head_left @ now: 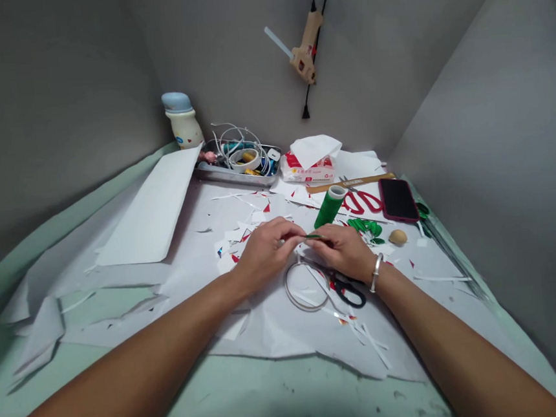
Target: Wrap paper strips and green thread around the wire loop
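Littering the mint-green tabletop [236,394], paper scraps [234,236]

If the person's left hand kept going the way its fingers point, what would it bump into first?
Probably the thin green strip pinched by the right hand, just beyond the left hand; they may already touch, since depth is unclear here.
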`<action>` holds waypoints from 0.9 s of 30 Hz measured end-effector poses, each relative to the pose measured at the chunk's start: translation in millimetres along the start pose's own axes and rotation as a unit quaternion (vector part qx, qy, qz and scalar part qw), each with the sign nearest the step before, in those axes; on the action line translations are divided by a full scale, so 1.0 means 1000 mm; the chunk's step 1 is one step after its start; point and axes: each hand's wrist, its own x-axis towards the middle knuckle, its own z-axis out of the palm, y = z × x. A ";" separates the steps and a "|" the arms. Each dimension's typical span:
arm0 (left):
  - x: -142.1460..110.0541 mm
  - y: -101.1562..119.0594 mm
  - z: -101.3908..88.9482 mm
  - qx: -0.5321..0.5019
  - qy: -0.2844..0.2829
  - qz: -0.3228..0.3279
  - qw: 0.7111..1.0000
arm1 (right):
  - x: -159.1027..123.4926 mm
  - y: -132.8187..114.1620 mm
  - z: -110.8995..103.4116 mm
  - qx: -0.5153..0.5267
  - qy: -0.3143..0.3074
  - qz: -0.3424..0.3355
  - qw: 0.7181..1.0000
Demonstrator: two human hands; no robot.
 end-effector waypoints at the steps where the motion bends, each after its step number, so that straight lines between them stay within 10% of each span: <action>1: 0.001 -0.001 -0.001 -0.002 0.018 -0.017 1.000 | -0.001 -0.003 0.002 -0.003 -0.015 -0.019 1.000; 6: 0.000 -0.008 0.002 0.099 0.001 -0.018 0.995 | -0.002 -0.020 0.000 -0.019 0.012 -0.084 0.996; 11: -0.003 -0.002 0.003 0.099 -0.067 0.071 0.990 | 0.001 -0.010 -0.006 0.002 0.079 -0.002 0.997; 20: 0.000 -0.003 -0.001 0.011 0.034 -0.026 0.999 | -0.002 -0.014 0.006 -0.005 -0.017 -0.066 0.998; 27: -0.003 -0.004 0.004 0.126 -0.065 0.060 0.988 | 0.000 -0.011 -0.003 -0.021 0.088 -0.033 0.995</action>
